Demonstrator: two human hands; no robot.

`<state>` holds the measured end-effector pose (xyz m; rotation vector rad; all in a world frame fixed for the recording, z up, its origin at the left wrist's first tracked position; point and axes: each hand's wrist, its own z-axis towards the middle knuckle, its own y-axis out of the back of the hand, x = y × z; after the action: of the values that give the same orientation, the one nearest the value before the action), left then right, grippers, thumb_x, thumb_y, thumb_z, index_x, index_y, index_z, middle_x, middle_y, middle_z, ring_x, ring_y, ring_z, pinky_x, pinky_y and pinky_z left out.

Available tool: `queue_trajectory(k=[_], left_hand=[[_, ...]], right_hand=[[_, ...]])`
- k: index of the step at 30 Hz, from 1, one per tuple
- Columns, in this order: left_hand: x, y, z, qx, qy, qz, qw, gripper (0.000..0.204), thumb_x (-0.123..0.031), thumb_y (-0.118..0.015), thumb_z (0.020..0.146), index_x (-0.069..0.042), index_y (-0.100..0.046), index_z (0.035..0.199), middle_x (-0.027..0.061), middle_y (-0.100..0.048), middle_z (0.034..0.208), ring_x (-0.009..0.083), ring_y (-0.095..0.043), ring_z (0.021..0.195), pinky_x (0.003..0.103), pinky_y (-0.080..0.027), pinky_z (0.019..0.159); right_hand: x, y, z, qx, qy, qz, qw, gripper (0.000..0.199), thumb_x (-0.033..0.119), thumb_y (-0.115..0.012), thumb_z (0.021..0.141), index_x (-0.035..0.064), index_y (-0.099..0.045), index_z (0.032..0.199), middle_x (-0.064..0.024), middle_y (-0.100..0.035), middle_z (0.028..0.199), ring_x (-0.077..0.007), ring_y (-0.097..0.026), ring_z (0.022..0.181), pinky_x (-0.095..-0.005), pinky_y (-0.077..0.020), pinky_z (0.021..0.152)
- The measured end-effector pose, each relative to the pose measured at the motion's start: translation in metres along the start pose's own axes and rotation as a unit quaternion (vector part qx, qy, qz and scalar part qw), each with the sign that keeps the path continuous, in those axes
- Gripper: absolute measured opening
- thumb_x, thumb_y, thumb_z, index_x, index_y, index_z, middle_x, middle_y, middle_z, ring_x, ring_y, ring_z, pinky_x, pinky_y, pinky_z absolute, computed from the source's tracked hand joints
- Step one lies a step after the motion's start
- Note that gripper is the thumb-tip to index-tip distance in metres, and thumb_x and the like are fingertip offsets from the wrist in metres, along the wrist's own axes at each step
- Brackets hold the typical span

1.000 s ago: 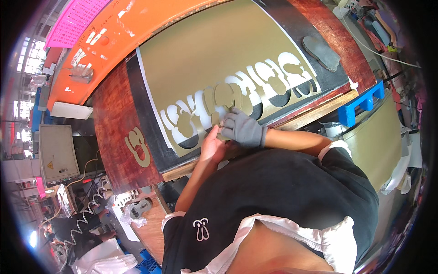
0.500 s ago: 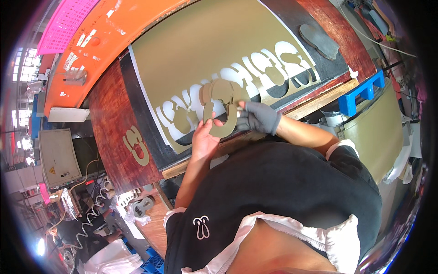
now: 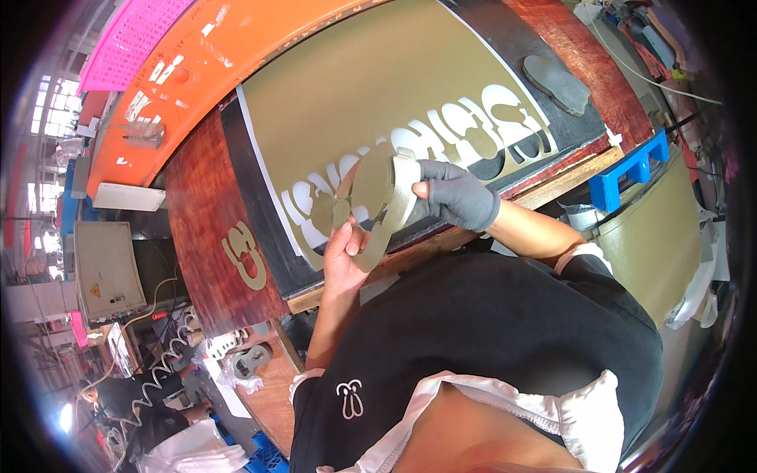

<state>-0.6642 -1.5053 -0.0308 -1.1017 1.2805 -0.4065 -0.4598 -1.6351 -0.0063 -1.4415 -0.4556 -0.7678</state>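
In front of my chest, both hands hold a bundle of olive-coloured curved cut-out pieces [image 3: 404, 193], tilted up with their layered edges showing. My bare left hand [image 3: 345, 251] pinches the lower left part between thumb and fingers. My right hand [image 3: 459, 197], in a grey glove, is closed round the right side. Beneath and beyond the bundle lies a large olive sheet [image 3: 355, 79] over white backing. A row of similar curved shapes has been cut along its near edge, where white shows through. One loose olive cut-out [image 3: 246, 256] rests on the reddish board [image 3: 205, 205] to the left.
A flat dark grey metal piece [image 3: 556, 84] lies at the right on the black work surface. The orange machine beam [image 3: 229, 47] spans the far left side, with a pink basket [image 3: 130, 39] on it. A blue bracket [image 3: 627, 171] borders the board at right.
The bundle has turned from nearly flat to tilted, so its edge now shows. My right hand has shifted onto its right side, and my left hand sits slightly lower. The view has shifted slightly.
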Motion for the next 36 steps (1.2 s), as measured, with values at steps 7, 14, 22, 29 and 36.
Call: queue_trajectory(k=[7,14,22,29,36], left_hand=[[0.035,-0.013,0.007,-0.082,0.147,0.026,0.985,0.018,-0.024,-0.057,0.092,-0.010,-0.050,0.101,0.0016,-0.049,0.076,0.0136,-0.045,0.051,0.028,-0.038,0.047],[0.032,-0.010,0.014,0.024,0.131,0.003,0.991,0.003,-0.014,-0.050,0.094,-0.012,-0.049,0.097,-0.0023,-0.040,0.066,0.0101,-0.042,0.050,0.024,-0.036,0.045],[0.008,-0.031,0.007,-0.095,-0.159,0.197,0.963,0.021,-0.006,-0.057,0.087,-0.010,-0.053,0.107,-0.0014,-0.045,0.065,0.0088,-0.042,0.052,0.024,-0.036,0.046],[-0.008,-0.046,0.000,-0.087,-0.304,0.315,0.895,0.026,-0.004,-0.060,0.085,-0.001,-0.049,0.108,0.0077,-0.056,0.069,0.0119,-0.050,0.050,0.026,-0.044,0.045],[-0.006,-0.048,0.006,-0.091,-0.321,0.373,0.865,0.030,-0.007,-0.064,0.085,0.001,-0.047,0.108,0.0057,-0.056,0.071,0.0118,-0.050,0.048,0.025,-0.043,0.046]], right_hand=[[0.010,-0.024,-0.007,-0.002,-0.042,-0.040,0.998,0.025,0.016,-0.051,0.094,-0.0025,-0.055,0.110,-0.0115,-0.063,0.099,-0.0187,-0.065,0.071,-0.0295,-0.0529,0.067],[0.014,-0.021,-0.014,-0.069,0.016,-0.059,0.996,0.033,0.010,-0.057,0.090,-0.0024,-0.052,0.120,-0.0101,-0.061,0.110,-0.0175,-0.061,0.099,-0.0295,-0.0503,0.084],[0.009,-0.006,-0.018,-0.092,0.019,0.031,0.995,0.030,0.020,-0.051,0.094,0.0008,-0.055,0.117,-0.0057,-0.061,0.105,-0.0135,-0.058,0.094,-0.0287,-0.0477,0.082],[0.025,-0.008,-0.027,0.039,0.065,-0.124,0.989,0.035,0.026,-0.050,0.094,-0.0028,-0.059,0.111,-0.0139,-0.058,0.117,-0.0220,-0.055,0.109,-0.0358,-0.0401,0.096],[0.036,-0.012,-0.024,0.111,0.058,-0.057,0.990,0.040,0.022,-0.056,0.089,-0.0064,-0.057,0.116,-0.0130,-0.057,0.120,-0.0208,-0.049,0.114,-0.0325,-0.0349,0.099]])
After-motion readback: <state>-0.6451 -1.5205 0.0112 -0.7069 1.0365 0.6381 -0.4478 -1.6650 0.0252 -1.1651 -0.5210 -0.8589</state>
